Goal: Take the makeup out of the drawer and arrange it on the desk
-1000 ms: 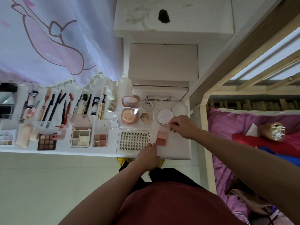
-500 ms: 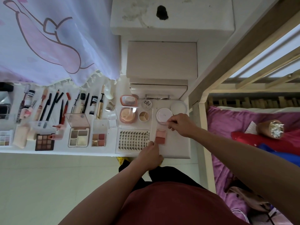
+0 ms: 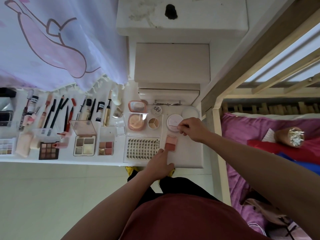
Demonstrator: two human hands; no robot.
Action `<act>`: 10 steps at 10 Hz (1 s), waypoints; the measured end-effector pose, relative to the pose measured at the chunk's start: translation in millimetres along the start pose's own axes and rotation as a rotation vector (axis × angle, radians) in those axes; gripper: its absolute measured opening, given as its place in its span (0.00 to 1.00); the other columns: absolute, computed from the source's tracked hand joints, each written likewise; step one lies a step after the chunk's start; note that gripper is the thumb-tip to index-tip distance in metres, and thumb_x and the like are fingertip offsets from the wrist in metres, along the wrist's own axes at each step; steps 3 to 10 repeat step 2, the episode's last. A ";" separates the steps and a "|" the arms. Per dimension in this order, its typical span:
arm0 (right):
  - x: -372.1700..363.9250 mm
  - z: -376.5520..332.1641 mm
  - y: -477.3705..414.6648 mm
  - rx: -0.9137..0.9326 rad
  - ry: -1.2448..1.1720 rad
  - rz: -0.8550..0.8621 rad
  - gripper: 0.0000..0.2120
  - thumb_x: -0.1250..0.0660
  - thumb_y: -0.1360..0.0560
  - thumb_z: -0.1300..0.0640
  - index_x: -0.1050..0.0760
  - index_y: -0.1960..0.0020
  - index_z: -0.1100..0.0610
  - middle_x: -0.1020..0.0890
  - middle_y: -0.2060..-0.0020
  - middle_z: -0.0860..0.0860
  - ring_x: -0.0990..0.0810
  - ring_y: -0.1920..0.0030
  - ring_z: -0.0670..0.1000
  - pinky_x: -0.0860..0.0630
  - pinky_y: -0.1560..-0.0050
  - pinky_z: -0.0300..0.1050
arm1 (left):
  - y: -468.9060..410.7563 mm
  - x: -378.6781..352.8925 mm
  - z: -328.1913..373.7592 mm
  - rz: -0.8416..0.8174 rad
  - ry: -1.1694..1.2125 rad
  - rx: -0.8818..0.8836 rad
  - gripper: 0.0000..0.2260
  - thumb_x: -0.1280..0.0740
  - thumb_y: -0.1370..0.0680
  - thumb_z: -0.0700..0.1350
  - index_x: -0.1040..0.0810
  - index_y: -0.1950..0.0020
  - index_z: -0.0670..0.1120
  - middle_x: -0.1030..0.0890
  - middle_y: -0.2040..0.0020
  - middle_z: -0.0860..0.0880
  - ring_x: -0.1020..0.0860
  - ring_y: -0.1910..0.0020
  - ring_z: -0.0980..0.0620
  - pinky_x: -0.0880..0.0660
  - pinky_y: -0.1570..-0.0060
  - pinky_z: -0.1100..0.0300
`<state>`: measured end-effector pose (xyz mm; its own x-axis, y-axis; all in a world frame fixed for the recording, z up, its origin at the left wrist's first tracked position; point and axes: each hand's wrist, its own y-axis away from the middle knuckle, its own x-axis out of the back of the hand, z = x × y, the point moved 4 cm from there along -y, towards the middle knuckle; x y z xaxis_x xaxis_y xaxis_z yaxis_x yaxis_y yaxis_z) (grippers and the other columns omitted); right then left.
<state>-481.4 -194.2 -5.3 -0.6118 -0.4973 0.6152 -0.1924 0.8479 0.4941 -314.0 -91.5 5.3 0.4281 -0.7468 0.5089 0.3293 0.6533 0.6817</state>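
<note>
Round white compact [image 3: 173,121], pinched thinly at its rim by the right hand [image 3: 192,129], risked slipping onto the near square pink blush palette [image 3: 171,144] that a straight finger of the left hand [image 3: 160,161] touched.

A lavender fabric curtain printed with a pink cartoon figure [image 3: 52,49] is hung at upper left. At right, a pale wooden bed frame [image 3: 216,144] is covered by a magenta sheet [image 3: 242,129]. Near the sheet's far edge, a tan tube of cotton swabs [image 3: 284,135] is laid beside a red cloth [image 3: 270,149].

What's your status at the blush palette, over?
Left grip open, touching blush palette. Right grip pinches its clear lid, over round compact. Lash tray tight alongside.
</note>
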 end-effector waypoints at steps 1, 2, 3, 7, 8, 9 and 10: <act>2.0 0.6 -0.5 0.007 0.023 -0.001 0.06 0.35 0.21 0.57 0.19 0.51 0.54 0.17 0.62 0.46 0.18 0.64 0.45 0.22 0.56 0.43 | 3.2 1.8 -1.9 0.024 -0.005 -0.010 0.23 0.37 0.22 0.48 0.35 0.29 0.41 0.30 0.36 0.43 0.28 0.38 0.44 0.30 0.40 0.52; 5.6 -3.2 -2.0 0.013 0.036 0.009 0.07 0.35 0.21 0.57 0.18 0.48 0.55 0.17 0.60 0.47 0.18 0.63 0.46 0.21 0.55 0.45 | 2.9 13.2 -4.0 0.083 -0.001 -0.018 0.20 0.37 0.22 0.48 0.30 0.32 0.42 0.27 0.39 0.44 0.26 0.41 0.45 0.29 0.42 0.53; 5.6 -3.2 -2.0 0.013 0.036 0.009 0.07 0.35 0.21 0.57 0.18 0.48 0.55 0.17 0.60 0.47 0.18 0.63 0.46 0.21 0.55 0.45 | 2.9 13.2 -4.0 0.083 -0.001 -0.018 0.20 0.37 0.22 0.48 0.30 0.32 0.42 0.27 0.39 0.44 0.26 0.41 0.45 0.29 0.42 0.53; 5.6 -3.2 -2.0 0.013 0.036 0.009 0.07 0.35 0.21 0.57 0.18 0.48 0.55 0.17 0.60 0.47 0.18 0.63 0.46 0.21 0.55 0.45 | 2.9 13.2 -4.0 0.083 -0.001 -0.018 0.20 0.37 0.22 0.48 0.30 0.32 0.42 0.27 0.39 0.44 0.26 0.41 0.45 0.29 0.42 0.53; 5.6 -3.2 -2.0 0.013 0.036 0.009 0.07 0.35 0.21 0.57 0.18 0.48 0.55 0.17 0.60 0.47 0.18 0.63 0.46 0.21 0.55 0.45 | 2.9 13.2 -4.0 0.083 -0.001 -0.018 0.20 0.37 0.22 0.48 0.30 0.32 0.42 0.27 0.39 0.44 0.26 0.41 0.45 0.29 0.42 0.53; 5.6 -3.2 -2.0 0.013 0.036 0.009 0.07 0.35 0.21 0.57 0.18 0.48 0.55 0.17 0.60 0.47 0.18 0.63 0.46 0.21 0.55 0.45 | 2.9 13.2 -4.0 0.083 -0.001 -0.018 0.20 0.37 0.22 0.48 0.30 0.32 0.42 0.27 0.39 0.44 0.26 0.41 0.45 0.29 0.42 0.53; 5.6 -3.2 -2.0 0.013 0.036 0.009 0.07 0.35 0.21 0.57 0.18 0.48 0.55 0.17 0.60 0.47 0.18 0.63 0.46 0.21 0.55 0.45 | 2.9 13.2 -4.0 0.083 -0.001 -0.018 0.20 0.37 0.22 0.48 0.30 0.32 0.42 0.27 0.39 0.44 0.26 0.41 0.45 0.29 0.42 0.53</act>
